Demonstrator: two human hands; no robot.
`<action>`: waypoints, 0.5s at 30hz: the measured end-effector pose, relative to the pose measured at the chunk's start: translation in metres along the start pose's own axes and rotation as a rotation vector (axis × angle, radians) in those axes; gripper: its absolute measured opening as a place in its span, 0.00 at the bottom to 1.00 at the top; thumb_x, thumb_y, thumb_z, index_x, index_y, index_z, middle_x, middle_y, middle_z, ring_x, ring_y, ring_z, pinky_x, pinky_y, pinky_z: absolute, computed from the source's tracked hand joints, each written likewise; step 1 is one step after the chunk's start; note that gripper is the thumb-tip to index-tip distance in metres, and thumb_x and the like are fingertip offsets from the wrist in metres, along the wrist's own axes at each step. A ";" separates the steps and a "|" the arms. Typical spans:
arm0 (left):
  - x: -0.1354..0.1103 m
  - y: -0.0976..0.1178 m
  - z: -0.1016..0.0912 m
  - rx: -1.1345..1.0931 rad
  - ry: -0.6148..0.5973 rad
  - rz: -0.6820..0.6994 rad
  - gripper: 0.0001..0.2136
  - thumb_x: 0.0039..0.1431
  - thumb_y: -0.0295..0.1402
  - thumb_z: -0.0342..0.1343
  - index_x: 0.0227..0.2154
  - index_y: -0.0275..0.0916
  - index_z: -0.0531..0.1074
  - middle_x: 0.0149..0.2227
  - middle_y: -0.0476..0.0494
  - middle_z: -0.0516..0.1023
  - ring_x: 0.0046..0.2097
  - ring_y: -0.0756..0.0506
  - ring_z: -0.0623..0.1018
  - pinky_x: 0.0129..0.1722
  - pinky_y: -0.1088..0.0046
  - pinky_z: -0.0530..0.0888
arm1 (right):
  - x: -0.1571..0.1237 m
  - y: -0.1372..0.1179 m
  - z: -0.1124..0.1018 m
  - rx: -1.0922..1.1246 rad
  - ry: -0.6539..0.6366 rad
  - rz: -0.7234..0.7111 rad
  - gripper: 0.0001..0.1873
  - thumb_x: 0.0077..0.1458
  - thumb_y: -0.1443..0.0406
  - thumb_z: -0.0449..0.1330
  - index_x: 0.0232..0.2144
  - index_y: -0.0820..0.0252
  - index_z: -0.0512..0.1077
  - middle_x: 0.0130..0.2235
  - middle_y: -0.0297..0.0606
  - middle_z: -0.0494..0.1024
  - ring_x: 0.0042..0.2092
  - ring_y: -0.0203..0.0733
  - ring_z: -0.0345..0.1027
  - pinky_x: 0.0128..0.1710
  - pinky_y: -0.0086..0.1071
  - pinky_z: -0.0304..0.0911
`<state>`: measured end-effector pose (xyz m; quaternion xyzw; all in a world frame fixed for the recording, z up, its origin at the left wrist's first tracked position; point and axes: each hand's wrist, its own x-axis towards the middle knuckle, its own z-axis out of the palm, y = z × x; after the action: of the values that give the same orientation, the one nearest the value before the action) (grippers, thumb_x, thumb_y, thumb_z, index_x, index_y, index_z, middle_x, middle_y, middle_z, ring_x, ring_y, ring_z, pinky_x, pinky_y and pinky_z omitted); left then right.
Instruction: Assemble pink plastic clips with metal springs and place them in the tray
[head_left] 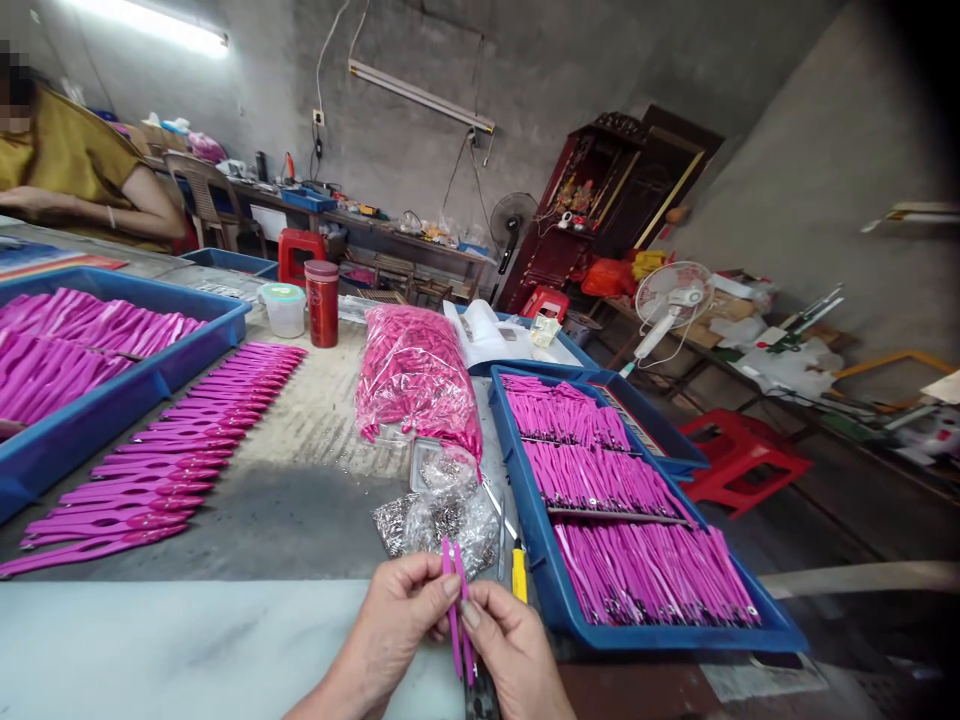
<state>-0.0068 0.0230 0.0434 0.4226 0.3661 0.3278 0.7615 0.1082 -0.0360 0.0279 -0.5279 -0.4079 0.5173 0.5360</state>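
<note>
At the near edge of the surface (300, 500), the left hand (394, 620) and the right hand (510, 650) meet, and the fingers of both pinch a pair of thin pink strips (457, 610) held upright between them. Just beyond the hands lies a clear bag of small metal parts (439, 515), with a yellow-handled tool (518, 572) beside it. A blue tray (540, 560) at the right edge holds rows of pink strips. More strips lie fanned out in a row (165, 460) toward the left, near another blue tray (90, 420). A person in a yellow top (75, 160) sits at the far left corner.
</note>
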 end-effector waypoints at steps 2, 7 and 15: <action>0.002 -0.004 -0.001 -0.008 -0.005 0.004 0.21 0.33 0.50 0.64 0.16 0.35 0.67 0.15 0.53 0.64 0.20 0.54 0.61 0.21 0.77 0.59 | 0.000 0.003 0.000 0.005 0.002 -0.034 0.18 0.49 0.51 0.60 0.23 0.61 0.73 0.22 0.34 0.72 0.26 0.36 0.62 0.28 0.28 0.58; 0.007 -0.019 -0.006 -0.036 -0.036 0.039 0.21 0.36 0.51 0.63 0.16 0.35 0.67 0.14 0.54 0.64 0.19 0.54 0.61 0.20 0.78 0.59 | 0.001 0.007 0.000 -0.056 0.000 -0.089 0.19 0.50 0.50 0.58 0.23 0.61 0.73 0.21 0.34 0.72 0.23 0.34 0.59 0.24 0.25 0.56; 0.011 -0.031 -0.011 -0.015 -0.038 0.062 0.22 0.36 0.51 0.62 0.15 0.36 0.65 0.13 0.54 0.63 0.18 0.54 0.61 0.19 0.78 0.58 | 0.001 0.014 -0.001 -0.152 0.017 -0.184 0.20 0.52 0.51 0.56 0.23 0.60 0.73 0.21 0.35 0.72 0.23 0.34 0.60 0.24 0.25 0.56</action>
<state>-0.0040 0.0232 0.0092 0.4342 0.3356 0.3460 0.7610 0.1072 -0.0365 0.0138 -0.5317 -0.4882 0.4292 0.5429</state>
